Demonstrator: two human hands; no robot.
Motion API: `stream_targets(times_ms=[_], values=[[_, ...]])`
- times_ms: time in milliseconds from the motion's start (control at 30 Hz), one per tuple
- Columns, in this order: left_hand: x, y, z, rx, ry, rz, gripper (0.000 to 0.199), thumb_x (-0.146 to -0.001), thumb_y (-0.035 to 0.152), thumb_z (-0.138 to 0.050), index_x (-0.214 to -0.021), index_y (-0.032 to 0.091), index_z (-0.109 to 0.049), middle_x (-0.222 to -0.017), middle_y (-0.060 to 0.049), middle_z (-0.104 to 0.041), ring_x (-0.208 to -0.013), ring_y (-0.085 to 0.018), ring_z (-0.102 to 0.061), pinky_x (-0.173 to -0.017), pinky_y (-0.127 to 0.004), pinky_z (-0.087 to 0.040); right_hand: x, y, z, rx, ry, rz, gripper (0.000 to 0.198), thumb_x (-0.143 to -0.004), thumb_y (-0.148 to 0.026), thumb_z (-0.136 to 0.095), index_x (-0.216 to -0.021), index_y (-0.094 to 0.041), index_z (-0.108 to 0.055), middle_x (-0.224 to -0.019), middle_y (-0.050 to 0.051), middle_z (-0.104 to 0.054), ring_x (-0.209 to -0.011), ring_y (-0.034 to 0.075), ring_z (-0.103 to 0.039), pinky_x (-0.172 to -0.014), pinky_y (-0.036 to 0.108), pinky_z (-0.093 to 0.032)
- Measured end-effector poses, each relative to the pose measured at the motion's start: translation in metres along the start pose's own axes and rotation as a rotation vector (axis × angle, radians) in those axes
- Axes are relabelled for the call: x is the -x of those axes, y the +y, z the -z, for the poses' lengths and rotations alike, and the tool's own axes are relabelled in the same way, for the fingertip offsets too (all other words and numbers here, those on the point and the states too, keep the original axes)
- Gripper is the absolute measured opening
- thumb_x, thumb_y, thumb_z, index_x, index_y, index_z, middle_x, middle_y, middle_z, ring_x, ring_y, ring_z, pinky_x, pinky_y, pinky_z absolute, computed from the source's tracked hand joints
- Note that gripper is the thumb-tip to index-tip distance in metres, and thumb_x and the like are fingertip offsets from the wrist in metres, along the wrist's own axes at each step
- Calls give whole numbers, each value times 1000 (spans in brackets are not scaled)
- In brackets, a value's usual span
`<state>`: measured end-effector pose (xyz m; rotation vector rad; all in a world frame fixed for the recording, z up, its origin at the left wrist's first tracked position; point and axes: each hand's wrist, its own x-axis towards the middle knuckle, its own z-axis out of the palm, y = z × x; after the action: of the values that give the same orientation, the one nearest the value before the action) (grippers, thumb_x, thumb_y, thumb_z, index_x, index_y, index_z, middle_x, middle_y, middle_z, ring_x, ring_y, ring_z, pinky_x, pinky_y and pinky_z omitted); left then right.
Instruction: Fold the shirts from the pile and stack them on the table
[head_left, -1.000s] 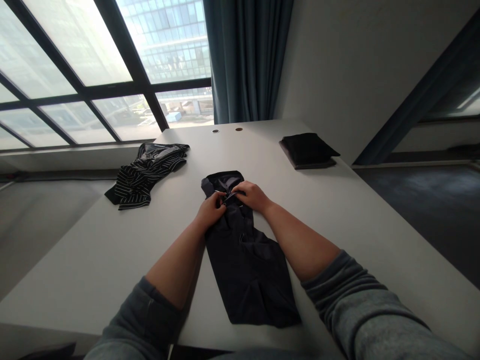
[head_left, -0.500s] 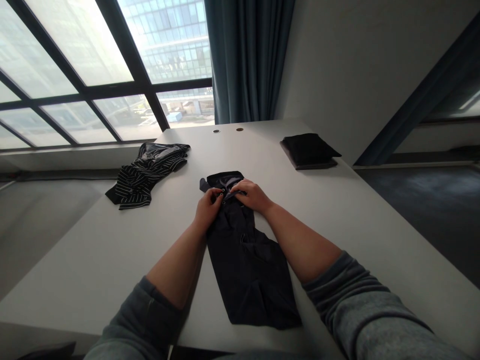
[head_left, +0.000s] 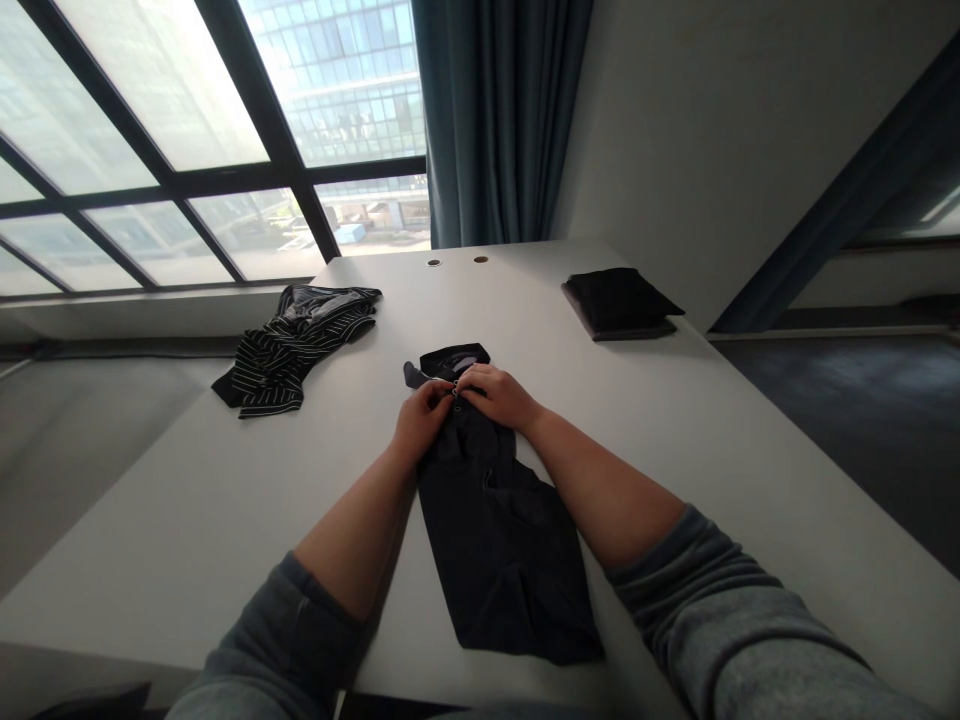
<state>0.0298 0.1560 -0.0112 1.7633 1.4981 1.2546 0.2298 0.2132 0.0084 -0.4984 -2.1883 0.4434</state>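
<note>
A dark garment (head_left: pixel 510 560) lies lengthwise before me on the white table, its exact kind unclear. Its far end has a black band (head_left: pixel 455 355), and a small grey flap (head_left: pixel 412 374) sticks out on the left. Small pale round fasteners show near the upper opening. My left hand (head_left: pixel 421 422) pinches the cloth edge beside these fasteners. From the other side my right hand (head_left: pixel 499 397) grips the same opening, its fingertips meeting those of the left. The fingers partly hide the cloth between them.
On the white table (head_left: pixel 300 520), a crumpled black-and-white striped garment (head_left: pixel 281 350) lies at the left edge. A folded stack of dark cloth (head_left: pixel 621 303) rests at the back right. Two round holes are near the far edge, before a blue curtain (head_left: pixel 502 130) and a window (head_left: pixel 210 110).
My right hand has shifted slightly left, bringing its fingertips against the left hand's. The lifted cloth edge at the opening now lies closer to the fasteners.
</note>
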Motion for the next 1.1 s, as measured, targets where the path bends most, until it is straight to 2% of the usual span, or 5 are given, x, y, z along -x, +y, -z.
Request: stream_targets(times_ms=[133,400,533,733,1100], values=[[-1,-5,-2,49,44,12,21,-85,23,-69,-107,22,-67,-99,-3,-75,-92,-20,-70,-87,-34,-54,2,3,-3,-16,-48,-78,16,-96,-14,-62,-101,-22,-74,-101,5,-77,-98,21,-71,-94,36,-56],[0,4,1,111,-21,6,17,-91,33,-65,-102,22,-70,-101,-4,-76,-94,-21,-70,-89,-34,-54,4,4,-5,-6,-27,-157,18,-91,-14,-68,-103,-23,-78,-103,4,-79,-96,21,-74,-92,35,-57],[3,7,1,25,-26,-16,26,-86,37,-73,-108,22,-70,-97,-3,-74,-89,-20,-69,-84,-34,-54,5,5,-4,23,-15,-141,19,-91,-16,-70,-106,-24,-79,-105,4,-78,-97,22,-73,-92,36,-57],[3,4,0,-13,2,-11,12,-86,24,-68,-97,22,-69,-94,-2,-74,-89,-20,-70,-86,-34,-53,5,8,-5,63,-29,-91,12,-93,-17,-71,-100,-23,-79,-101,6,-76,-97,22,-72,-90,36,-57],[4,10,0,12,-34,26,7,-85,28,-67,-89,23,-69,-88,0,-73,-85,-19,-68,-82,-32,-53,6,10,-2,-45,-43,-139,13,-91,-15,-71,-96,-23,-79,-99,4,-78,-93,21,-74,-87,34,-57]])
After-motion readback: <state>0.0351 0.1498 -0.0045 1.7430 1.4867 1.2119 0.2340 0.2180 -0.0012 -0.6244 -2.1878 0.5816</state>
